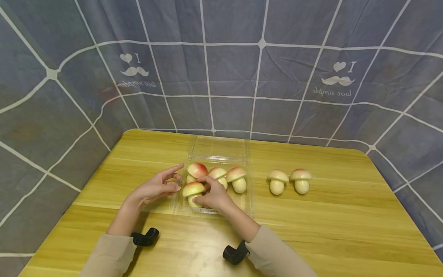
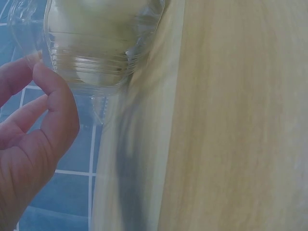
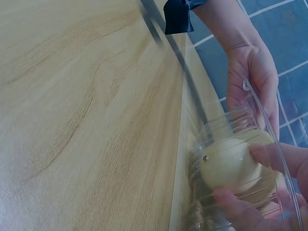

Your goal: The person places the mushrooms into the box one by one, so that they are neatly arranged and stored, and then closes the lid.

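My right hand [image 1: 215, 195] pinches the pale stem of a model mushroom [image 1: 194, 188] with a yellow-and-red cap, between thumb and fingers. This mushroom lies in the front left of a clear plastic clamshell box [image 1: 243, 202]. In the right wrist view, the thumb and a finger press on the rounded stem [image 3: 228, 166] behind the clear wall. Three other model mushrooms share the box: one at the back left [image 1: 197, 170], a partly hidden one in the middle [image 1: 217, 172], one at the right [image 1: 238, 181]. My left hand [image 1: 157, 186] is at the box's left rim, fingers loosely bent, its thumb near the edge.
Two more model mushrooms, one [image 1: 277, 181] beside the other [image 1: 301, 181], stand on the wooden table [image 1: 339, 215] right of the box. The box's lid [image 1: 219, 148] is raised toward the back. A grey checked curtain [image 1: 232, 69] surrounds the table's back and sides.
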The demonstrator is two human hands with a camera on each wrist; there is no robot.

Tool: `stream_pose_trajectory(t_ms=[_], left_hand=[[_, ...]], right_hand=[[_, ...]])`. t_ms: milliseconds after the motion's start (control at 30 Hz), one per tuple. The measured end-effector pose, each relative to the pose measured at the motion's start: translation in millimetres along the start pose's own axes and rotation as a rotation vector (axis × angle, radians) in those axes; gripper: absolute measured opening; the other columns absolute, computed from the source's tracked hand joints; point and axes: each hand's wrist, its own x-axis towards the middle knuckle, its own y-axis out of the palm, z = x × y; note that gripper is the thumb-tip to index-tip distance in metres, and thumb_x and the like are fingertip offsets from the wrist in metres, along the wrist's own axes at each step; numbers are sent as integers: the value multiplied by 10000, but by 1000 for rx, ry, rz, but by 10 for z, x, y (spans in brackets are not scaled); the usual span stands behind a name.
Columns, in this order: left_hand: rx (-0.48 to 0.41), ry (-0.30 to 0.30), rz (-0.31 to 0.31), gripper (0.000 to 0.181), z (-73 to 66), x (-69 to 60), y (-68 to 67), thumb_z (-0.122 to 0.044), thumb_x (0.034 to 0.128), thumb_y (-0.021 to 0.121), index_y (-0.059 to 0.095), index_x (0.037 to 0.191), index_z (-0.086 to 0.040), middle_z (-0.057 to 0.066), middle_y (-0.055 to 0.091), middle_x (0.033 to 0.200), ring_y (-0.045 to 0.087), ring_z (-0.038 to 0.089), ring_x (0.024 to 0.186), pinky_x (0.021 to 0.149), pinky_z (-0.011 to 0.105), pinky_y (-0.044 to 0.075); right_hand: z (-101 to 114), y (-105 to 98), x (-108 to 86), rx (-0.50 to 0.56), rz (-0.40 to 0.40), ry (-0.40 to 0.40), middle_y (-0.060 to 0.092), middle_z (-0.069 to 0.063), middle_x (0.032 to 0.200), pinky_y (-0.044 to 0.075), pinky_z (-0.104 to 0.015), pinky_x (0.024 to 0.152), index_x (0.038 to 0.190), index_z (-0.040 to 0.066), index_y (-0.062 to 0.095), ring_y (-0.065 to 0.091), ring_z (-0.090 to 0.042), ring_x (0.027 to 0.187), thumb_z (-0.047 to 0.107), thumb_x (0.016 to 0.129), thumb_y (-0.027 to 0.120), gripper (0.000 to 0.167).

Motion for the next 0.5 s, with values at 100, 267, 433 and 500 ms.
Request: stream_pose_trajectory(t_ms=[100, 267, 433, 500], left_hand=[[-2, 2, 3, 775, 6, 9, 3, 28, 886, 565, 104, 1501, -70, 132, 325, 1122, 472, 90, 737, 666, 229, 453], [5, 7, 1, 768, 9, 12, 1, 27, 888, 563, 111, 1500, -71, 134, 320, 1119, 471, 90, 732, 659, 228, 450], [11, 8, 2, 768, 2, 3, 5, 21, 889, 562, 105, 1500, -66, 141, 322, 1118, 473, 92, 732, 658, 233, 449], [11, 8, 3, 768, -2, 0, 9, 21, 889, 561, 102, 1500, -63, 141, 323, 1119, 473, 92, 730, 657, 234, 448]], right_hand=[[-2, 8, 5, -24, -2, 5, 476, -141, 1031, 495, -242, 540, 1232, 61, 536, 545, -178, 636, -5, 711, 773, 576], [-11, 16, 16, -42, -5, 4, 475, -136, 1041, 488, -240, 540, 1231, 69, 543, 533, -183, 673, 0, 707, 775, 577], [-9, 20, 16, -55, -4, -16, 481, -140, 1044, 478, -234, 537, 1230, 63, 542, 512, -174, 668, -4, 705, 772, 578], [-10, 21, 15, -59, -4, -22, 485, -138, 1040, 475, -229, 530, 1229, 63, 544, 508, -166, 652, -3, 705, 771, 575]])
